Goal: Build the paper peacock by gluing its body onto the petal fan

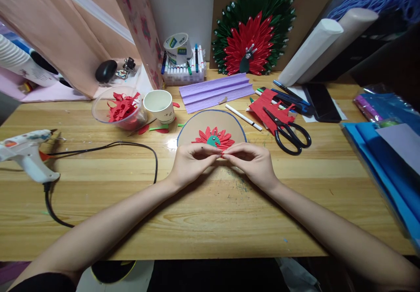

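Note:
Both hands meet at the near edge of a round cardboard disc (190,128) with a blue-marked rim. My left hand (193,164) is closed in a pinch, thumb against forefinger. Mirroring it, my right hand (252,163) pinches too, the fingertips almost touching. Between them shows a bit of a small red paper piece (222,152), mostly hidden by the fingers. Just beyond the fingertips, red paper petals (226,136) fan around a green paper piece (213,141) on the disc. The disc's near part is hidden behind the hands.
A glue gun (29,154) lies left, its cord looping across the table. Black scissors (288,132) rest on red paper (267,110) at right. Behind stand a paper cup (159,106), a bowl (101,112) of red scraps, purple crepe paper (213,93) and a green-and-red peacock craft (251,34).

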A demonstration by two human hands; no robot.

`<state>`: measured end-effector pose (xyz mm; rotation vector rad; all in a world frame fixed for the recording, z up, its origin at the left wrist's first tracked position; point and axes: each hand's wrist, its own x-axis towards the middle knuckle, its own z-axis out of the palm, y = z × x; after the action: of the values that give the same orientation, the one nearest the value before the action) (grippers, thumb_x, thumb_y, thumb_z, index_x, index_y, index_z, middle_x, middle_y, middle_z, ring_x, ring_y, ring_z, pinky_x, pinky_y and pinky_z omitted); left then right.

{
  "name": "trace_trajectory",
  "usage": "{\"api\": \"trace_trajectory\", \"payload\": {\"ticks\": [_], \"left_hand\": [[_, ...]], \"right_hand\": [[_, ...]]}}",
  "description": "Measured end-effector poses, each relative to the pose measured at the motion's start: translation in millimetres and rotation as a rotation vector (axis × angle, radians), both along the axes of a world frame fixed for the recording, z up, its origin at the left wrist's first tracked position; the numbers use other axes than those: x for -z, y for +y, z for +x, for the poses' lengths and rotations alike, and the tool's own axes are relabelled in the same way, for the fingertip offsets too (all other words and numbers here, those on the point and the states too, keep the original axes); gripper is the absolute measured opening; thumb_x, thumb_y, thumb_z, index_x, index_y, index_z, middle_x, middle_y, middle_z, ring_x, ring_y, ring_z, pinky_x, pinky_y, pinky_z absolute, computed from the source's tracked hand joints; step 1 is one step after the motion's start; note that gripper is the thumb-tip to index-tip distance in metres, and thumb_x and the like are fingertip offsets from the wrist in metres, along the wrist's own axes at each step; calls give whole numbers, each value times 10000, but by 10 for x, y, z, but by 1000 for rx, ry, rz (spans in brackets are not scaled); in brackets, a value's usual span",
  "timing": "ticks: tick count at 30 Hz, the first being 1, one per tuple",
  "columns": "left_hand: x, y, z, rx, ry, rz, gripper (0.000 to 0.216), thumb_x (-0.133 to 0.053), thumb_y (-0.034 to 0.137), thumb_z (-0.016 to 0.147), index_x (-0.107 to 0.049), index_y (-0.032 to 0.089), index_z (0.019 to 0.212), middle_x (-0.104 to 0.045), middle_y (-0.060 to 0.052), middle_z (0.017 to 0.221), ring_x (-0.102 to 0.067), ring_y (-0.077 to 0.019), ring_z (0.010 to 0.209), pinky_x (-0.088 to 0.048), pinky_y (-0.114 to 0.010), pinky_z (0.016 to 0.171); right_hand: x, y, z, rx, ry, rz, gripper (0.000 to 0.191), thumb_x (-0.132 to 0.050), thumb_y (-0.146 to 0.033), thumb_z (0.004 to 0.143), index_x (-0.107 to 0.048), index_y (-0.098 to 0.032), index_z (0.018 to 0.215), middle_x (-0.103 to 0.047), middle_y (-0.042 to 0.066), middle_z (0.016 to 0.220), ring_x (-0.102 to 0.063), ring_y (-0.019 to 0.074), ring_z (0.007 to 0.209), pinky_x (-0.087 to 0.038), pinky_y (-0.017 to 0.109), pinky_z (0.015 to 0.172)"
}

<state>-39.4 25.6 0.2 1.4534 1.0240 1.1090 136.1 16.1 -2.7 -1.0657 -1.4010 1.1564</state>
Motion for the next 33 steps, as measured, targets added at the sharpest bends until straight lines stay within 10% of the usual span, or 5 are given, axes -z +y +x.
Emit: {"api": "trace_trajectory", "payload": {"ticks": [33], "left_hand": [[3,-17,29,-15,24,-58,124,-726,228,693,-709,126,762,-737,-64,751,-689,-150,660,-585,-264,655]], "right_hand": [[34,-17,-10,-11,37,-80,138,-749,-181,686,-703,-204,814,-717,12,820,-676,139,765,-565,277,763]]}}
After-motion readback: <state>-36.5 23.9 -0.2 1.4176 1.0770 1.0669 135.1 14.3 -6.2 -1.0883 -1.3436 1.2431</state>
